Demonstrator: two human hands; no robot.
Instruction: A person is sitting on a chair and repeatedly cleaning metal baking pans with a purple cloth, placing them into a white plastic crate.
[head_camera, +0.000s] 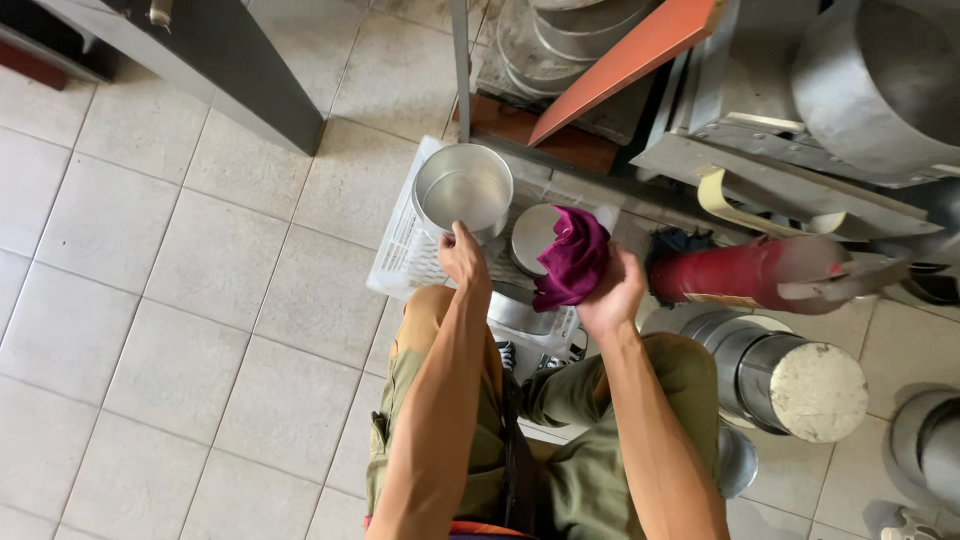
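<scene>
My left hand (463, 257) grips the near rim of a round shiny metal tin (462, 192), held upright over a white plastic crate (398, 252). My right hand (612, 292) holds a bunched magenta cloth (572, 257) just right of the tin. Under the cloth lies a flat round metal lid or tin (530, 235) in the crate, and another metal tin (516, 312) shows below it, partly hidden by my arms. I am seated, and my knees in olive trousers (420, 335) frame the crate.
A red cylinder (745, 272) lies at the right, with stacked metal cylinders (790, 378) on the floor below it. A large metal pot (880, 80), an orange board (625, 60) and metal racks fill the upper right. A dark cabinet (225, 60) stands upper left on pale floor tiles (150, 330).
</scene>
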